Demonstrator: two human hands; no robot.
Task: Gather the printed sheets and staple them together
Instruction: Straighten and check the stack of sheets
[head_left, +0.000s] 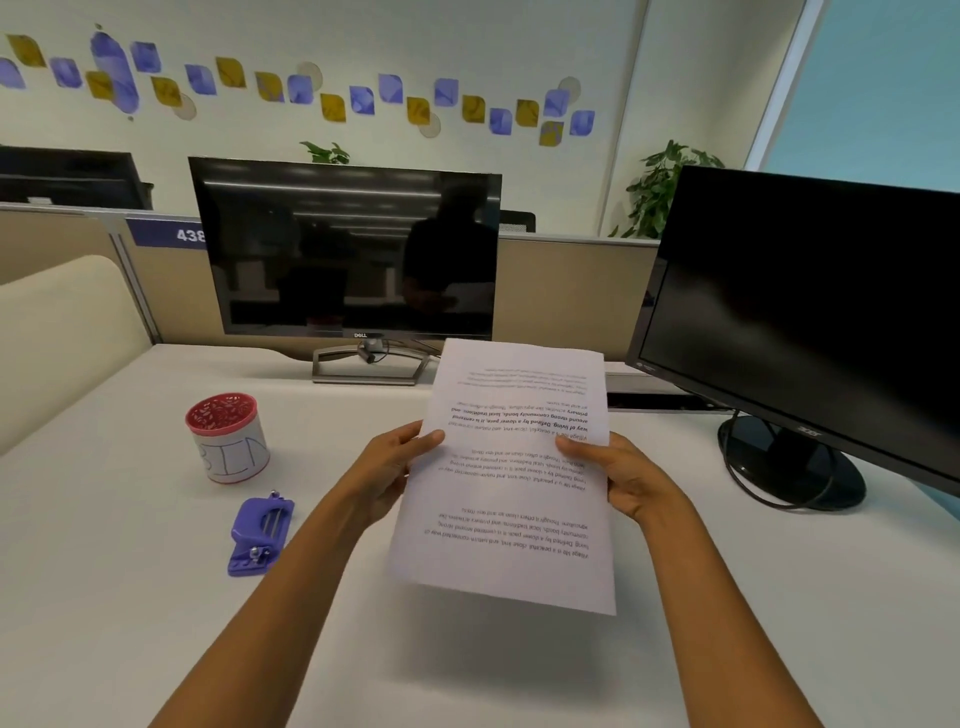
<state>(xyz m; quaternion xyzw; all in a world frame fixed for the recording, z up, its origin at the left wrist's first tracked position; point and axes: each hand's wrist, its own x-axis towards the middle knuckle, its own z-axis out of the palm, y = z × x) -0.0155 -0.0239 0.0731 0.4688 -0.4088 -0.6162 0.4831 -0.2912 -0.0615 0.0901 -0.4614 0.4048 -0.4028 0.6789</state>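
Head view: a stack of printed sheets, thin white paper with black text printed upside down to the viewer, was held above a smooth white desk. The stack looked flat and rectangular, its far end tilted upward toward 12 o'clock; how many sheets it contained could not be told.

Left hand gripped the left long edge of the sheets, thumb lying on the top face and fingers curled beneath. Right hand gripped the right long edge the same way, thumb on top, fingers hidden under the paper. Both forearms rose bare from the bottom of the frame and converged on the stack. Both grips sat roughly at mid-length, so about half of the paper extended past the hands toward 12 o'clock and half hung back toward 6 o'clock, clear of the desk.

A purple plastic stapler, blocky with metal pins, lay on the desk at 9 o'clock from the sheets, apart from the left forearm. Beyond it at 10 o'clock stood a cylindrical cup, red perforated rim, white label with handwritten letters. A glossy dark monitor stood at 12 o'clock; a second, matte monitor stood at 2 o'clock on a round base.
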